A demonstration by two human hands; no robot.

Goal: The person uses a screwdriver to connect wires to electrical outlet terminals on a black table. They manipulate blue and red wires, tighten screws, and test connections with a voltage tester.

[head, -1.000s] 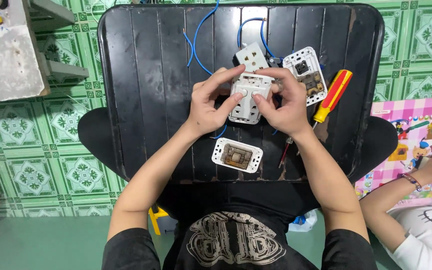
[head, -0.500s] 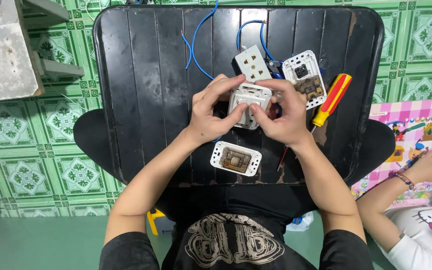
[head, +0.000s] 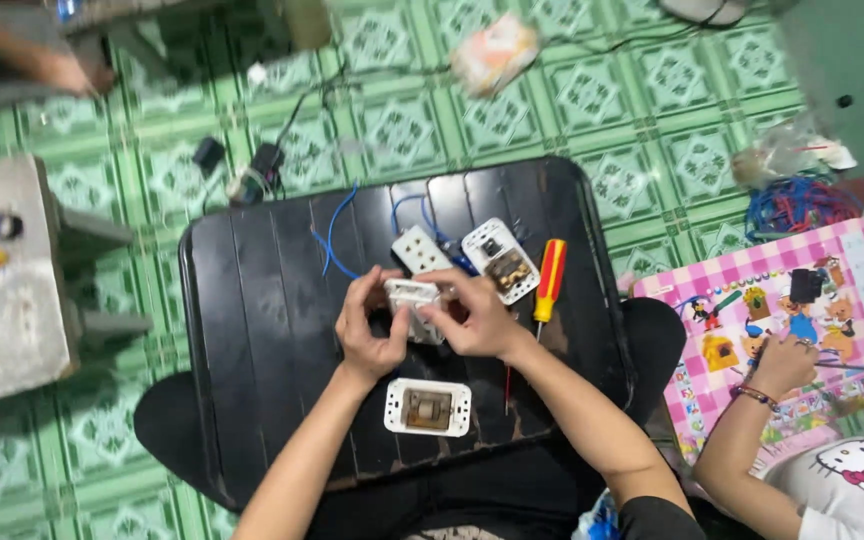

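Both hands grip one white electrical socket box (head: 414,305) above the black slatted table (head: 252,330). My left hand (head: 370,325) clasps its left side and my right hand (head: 472,315) covers its right side and top. A white switch plate with a brown centre (head: 428,407) lies on the table just below the hands. Two more white socket plates lie beyond the hands: a plain one (head: 420,250) and one with its dark insides showing (head: 500,260). Blue wires (head: 334,240) run from them. A red and yellow screwdriver (head: 548,282) lies right of my right hand.
A grey block (head: 7,290) with an orange marker stands to the left on the green tiled floor. At the right another person's hand (head: 782,362) rests on a pink checked picture mat (head: 782,320). A bundle of blue and red wire (head: 797,205) lies behind it.
The view has swung up and tilted, so the table now sits lower and at an angle. Both hands still hold the socket box, turned slightly.
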